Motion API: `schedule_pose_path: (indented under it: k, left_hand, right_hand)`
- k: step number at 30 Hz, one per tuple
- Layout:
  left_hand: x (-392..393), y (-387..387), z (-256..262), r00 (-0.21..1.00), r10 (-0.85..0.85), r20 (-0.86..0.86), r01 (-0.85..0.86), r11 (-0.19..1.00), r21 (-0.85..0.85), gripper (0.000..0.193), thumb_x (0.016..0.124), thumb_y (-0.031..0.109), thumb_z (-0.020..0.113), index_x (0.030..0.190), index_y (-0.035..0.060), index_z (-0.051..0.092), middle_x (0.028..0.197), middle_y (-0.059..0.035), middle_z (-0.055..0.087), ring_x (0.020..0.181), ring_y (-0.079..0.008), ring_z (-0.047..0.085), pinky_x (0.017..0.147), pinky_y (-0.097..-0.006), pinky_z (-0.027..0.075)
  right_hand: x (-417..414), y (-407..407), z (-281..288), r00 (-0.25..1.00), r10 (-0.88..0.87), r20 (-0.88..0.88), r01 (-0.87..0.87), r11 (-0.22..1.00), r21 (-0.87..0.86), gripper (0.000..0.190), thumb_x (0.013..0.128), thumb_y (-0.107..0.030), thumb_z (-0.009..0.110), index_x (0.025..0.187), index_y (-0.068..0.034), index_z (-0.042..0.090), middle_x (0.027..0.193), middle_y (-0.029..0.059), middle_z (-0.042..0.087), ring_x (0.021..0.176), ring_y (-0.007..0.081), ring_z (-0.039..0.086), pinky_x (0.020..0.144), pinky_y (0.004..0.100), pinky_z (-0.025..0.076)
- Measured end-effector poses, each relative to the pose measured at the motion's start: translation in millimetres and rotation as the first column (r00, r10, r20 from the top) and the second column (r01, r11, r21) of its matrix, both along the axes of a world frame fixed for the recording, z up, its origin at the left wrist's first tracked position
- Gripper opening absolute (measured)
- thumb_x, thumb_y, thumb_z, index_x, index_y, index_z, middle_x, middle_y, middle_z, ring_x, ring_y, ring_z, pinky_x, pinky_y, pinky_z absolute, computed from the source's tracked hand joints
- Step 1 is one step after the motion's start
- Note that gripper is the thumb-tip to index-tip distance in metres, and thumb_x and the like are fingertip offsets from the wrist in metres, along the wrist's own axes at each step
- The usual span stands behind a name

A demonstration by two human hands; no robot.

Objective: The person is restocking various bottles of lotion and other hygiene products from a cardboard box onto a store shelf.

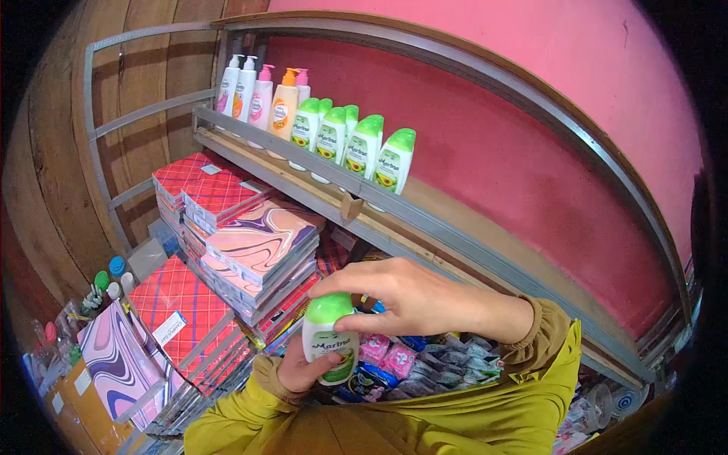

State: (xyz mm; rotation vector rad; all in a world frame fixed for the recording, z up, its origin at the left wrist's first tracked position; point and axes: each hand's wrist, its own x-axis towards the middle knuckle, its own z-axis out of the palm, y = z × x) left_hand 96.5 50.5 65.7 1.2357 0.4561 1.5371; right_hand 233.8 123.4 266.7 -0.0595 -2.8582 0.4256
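Both hands are on one white Marina lotion bottle (325,344) with a green cap, held upright close to my body. My left hand (301,364) wraps its lower part, the thumb across the front label. From above, my right hand (392,293) grips the cap between thumb and fingers. Beyond my hands, several matching green-capped Marina bottles (357,149) stand on a wooden shelf (455,210) behind a metal rail. To their left are pump bottles in white, pink and a peach one (281,114) with an orange pump.
Stacked notebooks with marbled covers (264,233) and red plaid covers (182,310) rise below the shelf on the left. Under my hands lie small pink and blue packets (392,358) and dark sachets (449,361). The shelf's metal front rail (483,256) runs diagonally past my right forearm.
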Motion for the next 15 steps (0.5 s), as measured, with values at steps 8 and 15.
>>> schedule_pose_path:
  k: [8, 15]
  left_hand:
    - [12, 21, 10, 1.0, 0.008, -0.027, -0.005, 0.994, 0.112, 0.06, 0.089, 0.022, 0.061, 0.138, -0.0013, 0.036, 0.132, -0.0151, 0.048, 0.114, -0.0221, 0.052, 0.098, -0.0375, 0.041]
    - [-15, 8, -60, 0.951, 0.31, 0.016, -0.307, 0.946, -0.104, 0.053, 0.092, 0.028, 0.055, 0.134, -0.002, 0.043, 0.136, -0.0139, 0.042, 0.114, -0.0252, 0.053, 0.095, -0.0378, 0.044]
  right_hand:
    - [51, 13, 37, 0.936, -0.324, -0.137, 0.281, 0.923, -0.264, 0.037, 0.081, -0.006, 0.071, 0.115, -0.002, 0.056, 0.11, 0.0077, 0.061, 0.101, 0.0168, 0.06, 0.082, 0.0313, 0.054]
    - [102, 127, 133, 0.668, -0.556, -0.495, 0.587, 0.802, -0.108, 0.034, 0.08, -0.01, 0.071, 0.11, -0.001, 0.057, 0.094, 0.0096, 0.066, 0.081, 0.0145, 0.064, 0.067, 0.0287, 0.053]
